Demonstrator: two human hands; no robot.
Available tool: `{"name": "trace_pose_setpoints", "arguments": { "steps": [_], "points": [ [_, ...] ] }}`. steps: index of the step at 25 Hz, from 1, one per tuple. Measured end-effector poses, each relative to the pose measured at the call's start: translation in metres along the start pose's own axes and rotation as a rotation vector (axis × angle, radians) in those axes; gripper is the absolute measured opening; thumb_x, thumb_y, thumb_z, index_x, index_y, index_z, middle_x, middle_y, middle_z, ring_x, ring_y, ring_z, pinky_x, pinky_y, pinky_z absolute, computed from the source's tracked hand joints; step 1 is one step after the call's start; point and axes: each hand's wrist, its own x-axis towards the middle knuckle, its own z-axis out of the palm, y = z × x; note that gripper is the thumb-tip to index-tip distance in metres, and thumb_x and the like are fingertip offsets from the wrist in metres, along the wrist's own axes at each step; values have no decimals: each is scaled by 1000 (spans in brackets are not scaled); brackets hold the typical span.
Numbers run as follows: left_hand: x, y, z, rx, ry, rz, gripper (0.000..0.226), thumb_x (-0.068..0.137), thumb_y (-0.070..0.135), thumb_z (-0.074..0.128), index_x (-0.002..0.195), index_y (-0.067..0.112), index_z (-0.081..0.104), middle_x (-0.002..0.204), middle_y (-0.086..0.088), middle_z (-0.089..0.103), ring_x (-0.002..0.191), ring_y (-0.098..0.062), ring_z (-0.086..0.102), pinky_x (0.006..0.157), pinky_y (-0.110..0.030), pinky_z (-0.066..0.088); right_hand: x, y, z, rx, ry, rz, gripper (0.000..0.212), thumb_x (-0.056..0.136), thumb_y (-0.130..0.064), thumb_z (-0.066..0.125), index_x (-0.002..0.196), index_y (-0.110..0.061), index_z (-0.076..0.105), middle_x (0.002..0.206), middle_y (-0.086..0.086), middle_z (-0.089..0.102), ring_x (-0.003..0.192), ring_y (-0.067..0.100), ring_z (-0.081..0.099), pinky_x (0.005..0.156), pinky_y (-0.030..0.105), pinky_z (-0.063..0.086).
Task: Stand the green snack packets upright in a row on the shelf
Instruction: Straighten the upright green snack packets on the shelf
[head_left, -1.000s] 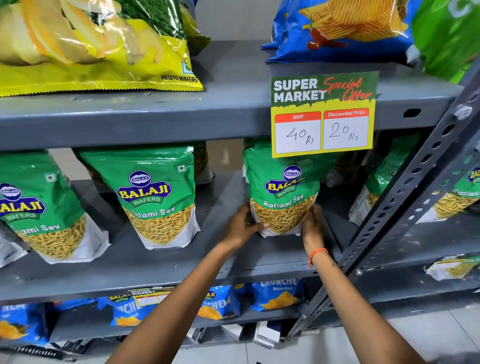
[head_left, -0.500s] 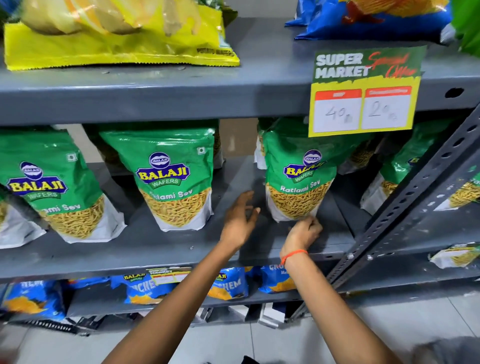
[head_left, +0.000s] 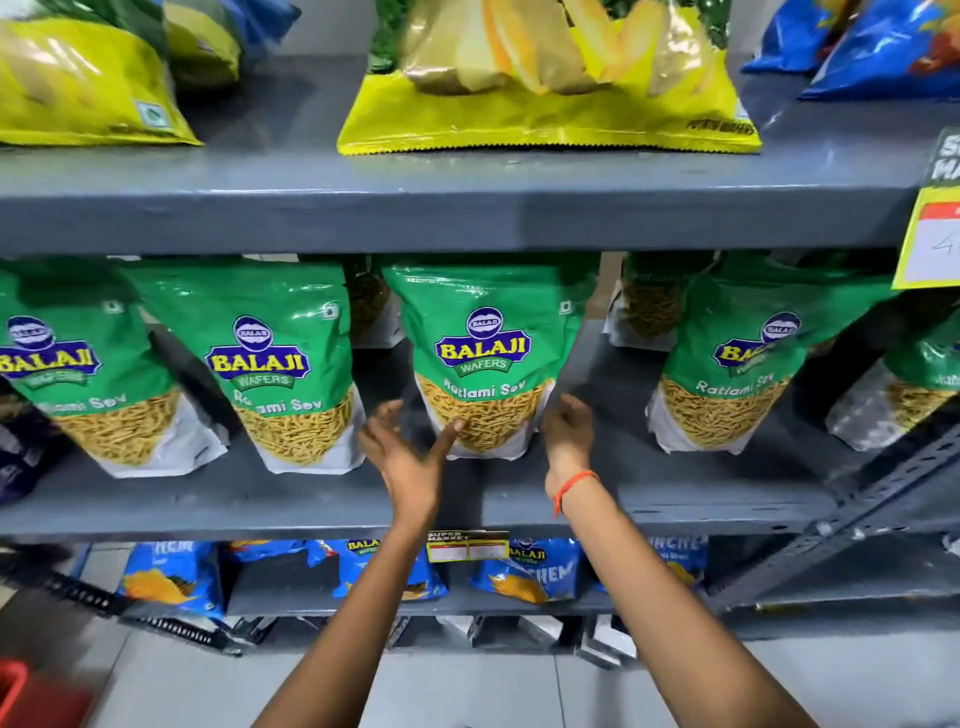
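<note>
Several green Balaji Ratlami Sev packets stand upright in a row on the grey middle shelf (head_left: 311, 499). One packet (head_left: 488, 358) stands right in front of me. My left hand (head_left: 410, 452) is open at its lower left corner, thumb tip touching the packet's front. My right hand (head_left: 569, 431) is open beside its lower right corner, fingers loosely curled, holding nothing. Another packet (head_left: 280, 364) stands to the left, one more (head_left: 78, 364) further left, and one (head_left: 727, 374) to the right. More green packets sit behind them.
Yellow wafer bags (head_left: 545, 98) and blue bags (head_left: 883, 47) lie on the upper shelf. Blue packets (head_left: 524, 566) fill the shelf below. A yellow price sign (head_left: 930, 234) hangs at the right edge. A slotted metal upright (head_left: 857, 504) slants at right. Something red (head_left: 21, 691) is at the floor's left.
Both hands let go of the packet under the price sign and moved left to the neighbouring packet. My view shifted left, so the sign now sits at the right edge.
</note>
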Motion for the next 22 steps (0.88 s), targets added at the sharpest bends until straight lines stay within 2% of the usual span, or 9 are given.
{"name": "trace_pose_setpoints", "arguments": {
  "steps": [2,3,6,10,14,17,19,20,22],
  "points": [
    [20,-5,-5,-155,-244,-48,68,69,20,79,124,14,41,127,-12,52,119,-32,50,98,-44,49,-5,12,5,-113,-147,-57,15,85,0,48,95,2,59,99,12,64,90,20,57,74,27,54],
    [25,-3,-5,-207,-391,-88,62,72,12,76,125,13,42,126,-12,55,120,-31,53,93,-35,54,-11,13,4,-129,-191,-55,23,85,2,50,106,3,56,105,12,63,95,20,58,79,33,53],
    [31,-1,-4,-209,-529,-122,59,77,1,69,129,7,43,129,-16,58,117,-28,56,74,-11,55,-15,14,3,-118,-248,-97,35,83,7,50,118,4,48,110,14,59,100,18,54,73,29,47],
    [22,0,12,-221,-526,-119,60,76,1,69,130,5,41,131,-16,56,115,-23,55,72,-10,55,-9,11,-9,-160,-191,-90,33,81,-2,55,115,-1,50,116,18,63,107,31,60,82,37,49],
    [15,5,27,-209,-538,-131,63,76,5,71,131,7,40,131,-14,56,121,-27,53,70,-11,54,-7,9,-24,-170,-186,-101,36,81,-3,56,117,-3,50,118,16,63,104,27,60,88,39,48],
    [13,1,23,-184,-499,-133,71,75,13,73,135,10,35,138,-12,50,126,-27,49,87,-23,53,-11,17,-21,-92,-57,-71,28,79,-12,55,105,-4,55,105,12,63,88,15,52,78,32,44],
    [7,5,17,-114,-405,-134,75,77,21,72,138,12,30,141,-11,46,129,-24,46,96,-32,46,-18,20,-16,57,62,67,12,71,-19,52,78,-10,56,93,17,65,73,16,50,73,31,39],
    [3,7,13,-68,-335,-106,71,79,23,70,137,13,32,136,-11,49,125,-24,49,93,-31,45,-28,16,-12,118,64,163,4,72,-17,51,69,-14,52,84,13,61,67,15,48,73,32,39],
    [-2,12,-2,-3,-155,37,50,82,27,66,125,15,43,116,-10,61,108,-24,60,85,-30,47,-48,12,0,286,-61,438,20,84,-11,46,65,-18,46,74,4,49,65,12,43,77,34,41]
  ]
}}
